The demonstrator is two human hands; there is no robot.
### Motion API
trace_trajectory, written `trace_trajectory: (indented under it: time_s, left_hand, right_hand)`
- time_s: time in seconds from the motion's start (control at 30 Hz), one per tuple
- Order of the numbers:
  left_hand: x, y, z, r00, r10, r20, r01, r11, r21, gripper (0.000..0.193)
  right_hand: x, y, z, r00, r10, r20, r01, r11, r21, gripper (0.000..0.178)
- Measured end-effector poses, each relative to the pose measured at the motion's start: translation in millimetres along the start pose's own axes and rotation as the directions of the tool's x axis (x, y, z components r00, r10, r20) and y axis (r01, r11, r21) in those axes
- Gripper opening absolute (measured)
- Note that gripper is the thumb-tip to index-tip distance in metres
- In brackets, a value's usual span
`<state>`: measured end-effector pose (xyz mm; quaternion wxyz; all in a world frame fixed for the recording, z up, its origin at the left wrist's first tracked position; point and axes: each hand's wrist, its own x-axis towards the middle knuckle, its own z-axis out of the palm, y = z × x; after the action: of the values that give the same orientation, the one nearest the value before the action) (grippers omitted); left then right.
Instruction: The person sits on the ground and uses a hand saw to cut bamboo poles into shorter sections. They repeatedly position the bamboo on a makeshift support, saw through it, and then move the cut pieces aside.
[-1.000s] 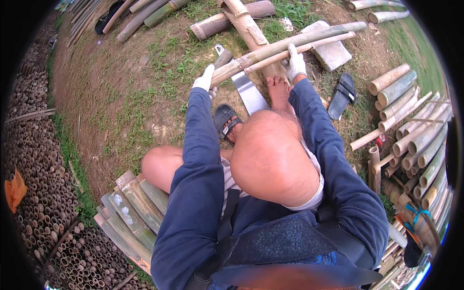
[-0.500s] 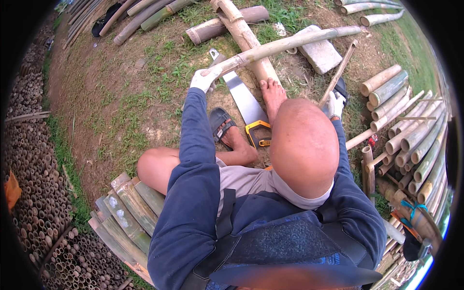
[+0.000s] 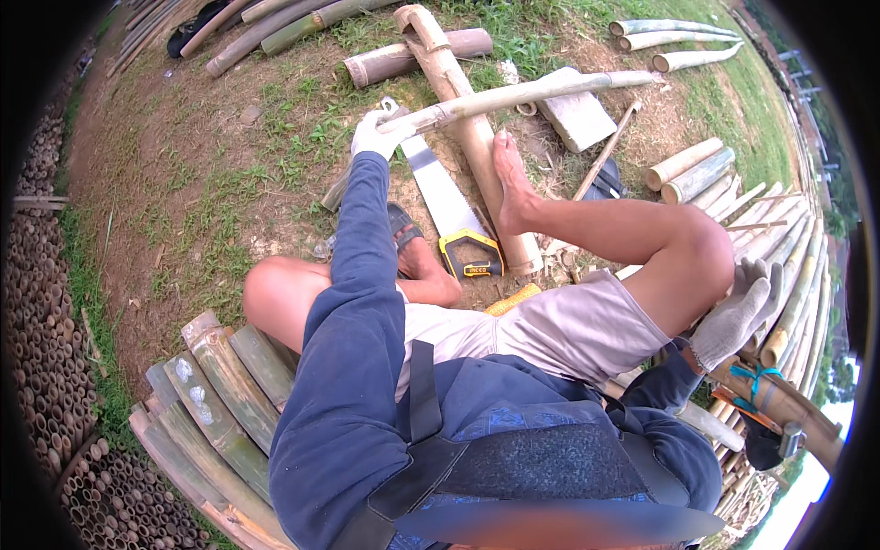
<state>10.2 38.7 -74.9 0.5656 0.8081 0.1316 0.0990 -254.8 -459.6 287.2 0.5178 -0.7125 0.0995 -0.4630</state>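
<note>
My left hand (image 3: 374, 137), in a white glove, is closed around the near end of a long bamboo pole (image 3: 513, 97). The pole lies across a thicker bamboo post (image 3: 458, 89) notched at its far end. Along the post's right side rests my bare right foot (image 3: 515, 179). On the ground under my left hand is a hand saw (image 3: 443, 188) with a yellow and black handle (image 3: 472, 254). My right hand (image 3: 738, 312), gloved too, is beside my right knee with its fingers stretched out, holding nothing that I can see.
A bamboo log (image 3: 367, 70) lies crosswise under the post. Right of the pole are a concrete block (image 3: 579, 115), a slim stick (image 3: 605, 156) and a dark sandal (image 3: 605, 181). Cut bamboo is piled at the right (image 3: 687, 165); an orange-handled tool (image 3: 747, 408) hangs near there.
My right hand has pulled back from beside the slim stick and sandal to my right knee. That knee has swung outward to the right. My left hand still grips the pole.
</note>
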Motion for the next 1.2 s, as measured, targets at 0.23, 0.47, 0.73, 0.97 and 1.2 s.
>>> trace_trajectory:
  time_s: [0.23,0.47,0.73,0.97,1.2]
  left_hand:
    - [-4,15,-14,0.990,-0.049,0.133,0.032,0.992,0.123,0.066]
    - [-9,14,-17,0.986,-0.044,0.162,0.039,0.999,0.030,0.070]
    - [-11,21,-31,0.963,-0.018,0.268,-0.020,0.990,0.139,0.086]
    - [-9,17,-35,0.956,0.022,0.291,-0.076,0.981,0.177,0.090]
    - [2,36,-53,0.989,-0.039,0.146,0.031,0.998,0.057,0.064]
  right_hand:
    - [-95,12,111,0.747,0.039,0.663,-0.081,0.996,0.034,0.042]
    - [-276,219,188,-0.172,0.366,0.915,0.494,0.835,-0.242,0.062]
    - [-320,267,167,-0.243,0.439,0.865,0.785,0.613,-0.091,0.032]
    - [-301,235,165,-0.186,0.375,0.908,0.779,0.619,-0.096,0.028]
    - [-229,148,149,-0.239,0.166,0.957,0.561,0.828,-0.003,0.028]
